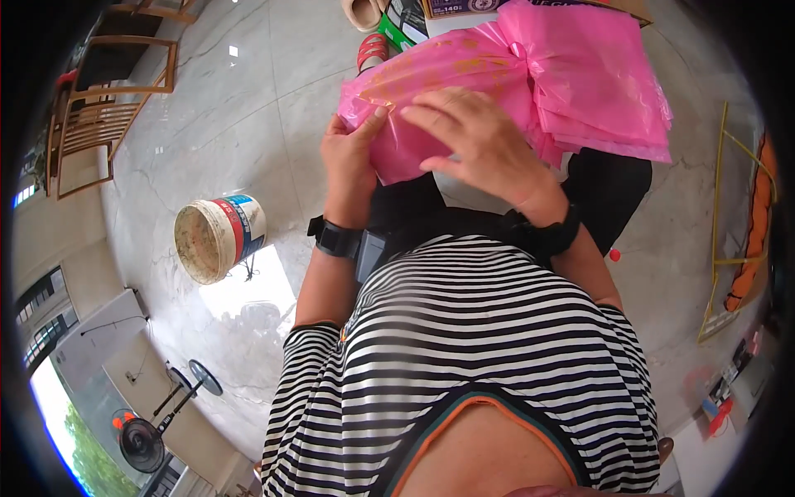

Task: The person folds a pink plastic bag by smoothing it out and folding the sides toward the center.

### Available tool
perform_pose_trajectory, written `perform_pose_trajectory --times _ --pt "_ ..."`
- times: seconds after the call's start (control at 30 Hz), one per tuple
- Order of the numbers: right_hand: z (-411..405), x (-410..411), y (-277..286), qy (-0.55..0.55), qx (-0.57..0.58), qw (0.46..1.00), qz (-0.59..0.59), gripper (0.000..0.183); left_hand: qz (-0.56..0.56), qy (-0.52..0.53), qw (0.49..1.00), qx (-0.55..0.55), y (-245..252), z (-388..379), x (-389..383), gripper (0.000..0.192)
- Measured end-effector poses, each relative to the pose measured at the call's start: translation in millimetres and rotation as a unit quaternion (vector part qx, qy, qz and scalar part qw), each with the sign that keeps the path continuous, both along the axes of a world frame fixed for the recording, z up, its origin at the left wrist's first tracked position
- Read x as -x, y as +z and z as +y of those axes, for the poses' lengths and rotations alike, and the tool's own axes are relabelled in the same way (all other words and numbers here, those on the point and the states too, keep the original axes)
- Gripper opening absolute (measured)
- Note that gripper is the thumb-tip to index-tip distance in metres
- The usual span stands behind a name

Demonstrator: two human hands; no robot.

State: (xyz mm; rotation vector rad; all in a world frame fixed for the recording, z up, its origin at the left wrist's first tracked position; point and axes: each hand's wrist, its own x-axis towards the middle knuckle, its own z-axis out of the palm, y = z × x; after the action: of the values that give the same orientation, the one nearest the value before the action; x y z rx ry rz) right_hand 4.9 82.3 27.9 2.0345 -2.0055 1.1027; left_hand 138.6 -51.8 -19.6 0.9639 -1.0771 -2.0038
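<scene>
A bundle of pink plastic bags (596, 81) with yellow print lies across my lap, gathered tight near its middle. Its right half fans out in many layered edges. My left hand (353, 149) pinches the bundle's left corner between thumb and fingers. Over the printed part, my right hand (475, 146) hovers or rests lightly with fingers spread, holding nothing that I can see. Whether its fingertips touch the plastic is unclear. Each wrist wears a black band.
To the left, a dirty plastic bucket (208, 239) lies on its side on the marble floor (310, 62). Ahead stands a cardboard box (459, 7) behind the bags. Wooden chairs (118, 118), a pedestal fan (143, 441) and a yellow metal frame (717, 217) are farther out.
</scene>
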Motion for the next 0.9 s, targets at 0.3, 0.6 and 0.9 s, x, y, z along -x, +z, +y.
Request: perform_pose_trajectory --times 0.3,0.6,0.9 --pt "-17.1 -9.4 -27.4 -0.048 0.129 0.986 0.090 0.019 0.043 0.006 0.998 0.035 -5.3 6.3 6.1 0.035" --pt "26.9 77.2 -6.4 -0.291 0.266 0.875 -0.280 0.008 -0.009 0.056 0.998 0.027 -21.0 -3.4 -2.4 0.023" --pt "131.1 128.6 -14.6 -0.605 0.149 0.762 -0.177 0.034 -0.008 0.054 0.998 0.031 -28.3 -9.0 -1.6 0.024"
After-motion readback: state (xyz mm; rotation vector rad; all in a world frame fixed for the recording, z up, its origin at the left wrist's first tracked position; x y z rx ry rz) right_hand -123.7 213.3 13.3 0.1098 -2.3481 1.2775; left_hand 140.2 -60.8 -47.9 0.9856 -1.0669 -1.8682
